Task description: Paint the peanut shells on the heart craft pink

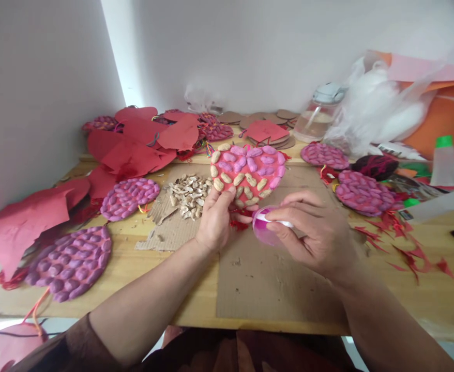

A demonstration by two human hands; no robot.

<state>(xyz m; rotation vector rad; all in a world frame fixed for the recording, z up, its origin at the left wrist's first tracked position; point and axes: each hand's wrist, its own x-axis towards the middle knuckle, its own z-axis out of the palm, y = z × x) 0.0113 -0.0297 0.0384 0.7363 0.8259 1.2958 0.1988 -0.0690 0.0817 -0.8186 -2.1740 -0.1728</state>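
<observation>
My left hand is closed on the lower edge of a red heart-shaped plaque covered with peanut shells. Its upper and right shells are pink-purple; those along the left and bottom are bare tan. In my right hand, thumb and fingers pinch a white-handled paintbrush, its tip down in a small clear cup of magenta paint. The cup sits between my hands, just below the plaque, and fingertips of my left hand reach its rim. Which hand bears the cup I cannot tell.
Broken peanut shells lie on cardboard to the left. Red paper shapes are heaped behind them. Finished purple plaques rest on both sides. A lidded water jar, a green-capped glue bottle and red scraps are at right.
</observation>
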